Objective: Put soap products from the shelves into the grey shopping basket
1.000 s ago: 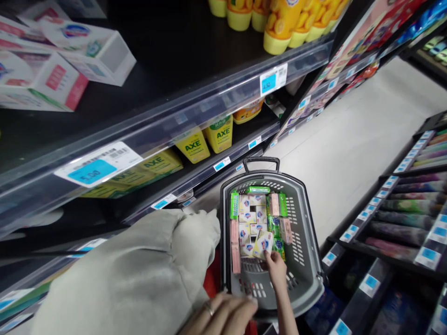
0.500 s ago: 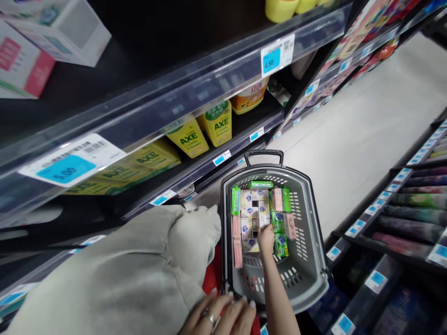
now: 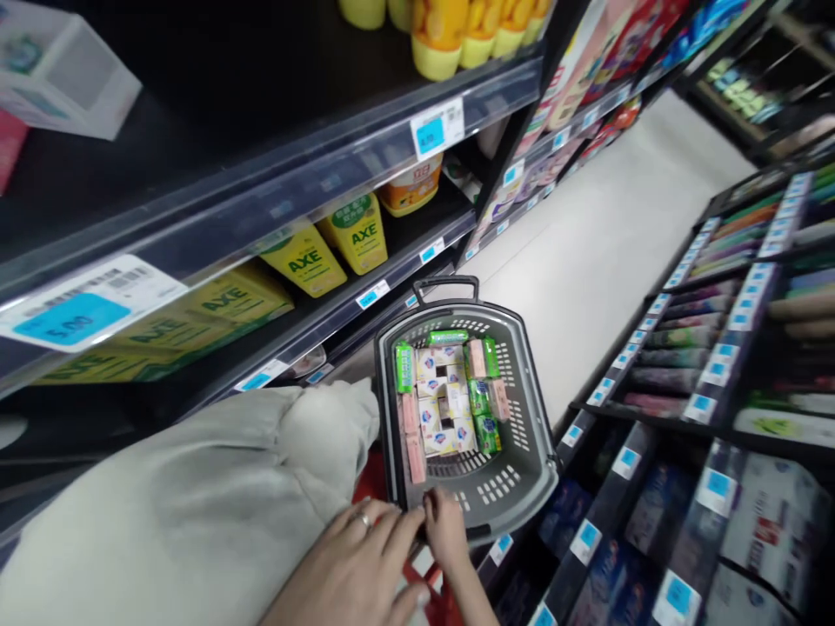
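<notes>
A grey shopping basket [image 3: 531, 435] with black edging stands below me. Boxed soap bars [image 3: 430, 413] in white form a ring in it, with pink boxes [image 3: 416, 456] and green packets [image 3: 487, 433] around them. At the near rim my right hand [image 3: 444, 522] has curled fingers; blur hides what is inside them. My left hand [image 3: 356, 556], wearing a ring, lies back up at the near left corner. Its fingers stretch toward the right hand and its thumb is spread. Beneath it shows something red and white, too blurred to name.
Pale grey cloth [image 3: 215, 487] bulges at left, beside the basket. Shelves at left hold yellow AXE bottles [image 3: 303, 259] and orange-yellow bottles [image 3: 440, 35]. Racks of packaged goods [image 3: 678, 335] line the right side. A pale floor aisle [image 3: 587, 235] runs between them.
My right hand has come out of the soap boxes and back to the basket's near rim. My left hand reaches further into view. The whole scene has shifted left as the camera turned.
</notes>
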### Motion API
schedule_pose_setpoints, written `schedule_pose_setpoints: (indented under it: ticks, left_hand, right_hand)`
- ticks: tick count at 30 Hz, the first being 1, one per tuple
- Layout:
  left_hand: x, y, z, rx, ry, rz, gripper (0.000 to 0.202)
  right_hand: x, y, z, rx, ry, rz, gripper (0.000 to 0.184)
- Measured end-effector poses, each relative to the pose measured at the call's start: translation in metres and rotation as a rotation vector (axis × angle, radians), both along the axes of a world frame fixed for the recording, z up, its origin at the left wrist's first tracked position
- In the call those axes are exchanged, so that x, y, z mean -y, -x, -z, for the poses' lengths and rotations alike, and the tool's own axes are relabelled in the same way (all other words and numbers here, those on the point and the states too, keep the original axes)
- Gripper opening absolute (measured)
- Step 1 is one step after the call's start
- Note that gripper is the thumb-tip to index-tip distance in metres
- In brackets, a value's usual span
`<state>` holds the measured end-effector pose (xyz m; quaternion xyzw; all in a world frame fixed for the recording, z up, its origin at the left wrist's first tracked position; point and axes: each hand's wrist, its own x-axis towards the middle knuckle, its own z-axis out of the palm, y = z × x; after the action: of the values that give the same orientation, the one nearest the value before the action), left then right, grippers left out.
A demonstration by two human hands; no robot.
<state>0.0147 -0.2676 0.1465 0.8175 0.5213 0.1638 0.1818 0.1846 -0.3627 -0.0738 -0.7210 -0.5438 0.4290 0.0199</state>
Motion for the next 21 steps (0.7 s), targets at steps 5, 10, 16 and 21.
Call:
schedule_pose_setpoints:
  ticks: [5,10,16,21]
  left_hand:
    - [-0.019,-0.001,-0.019,-0.211,0.533,0.201,0.026]
    - [-0.021,-0.003,-0.035,-0.275,0.572,0.159,0.027]
    - [-0.003,0.002,-0.023,-0.327,0.43,0.122,0.03]
    - [0.009,0.002,-0.028,-0.452,0.345,0.173,0.033]
  right_hand:
    - [0.078,-0.017,-0.024,0.103,-0.23,-0.079,0.035]
    - [0.118,-0.048,-0.012,0.265,-0.232,-0.111,0.053]
    - [0.132,-0.064,-0.035,0.296,-0.041,0.005,0.052]
    - [0.131,-0.083,-0.103,0.313,-0.055,0.111,0.033]
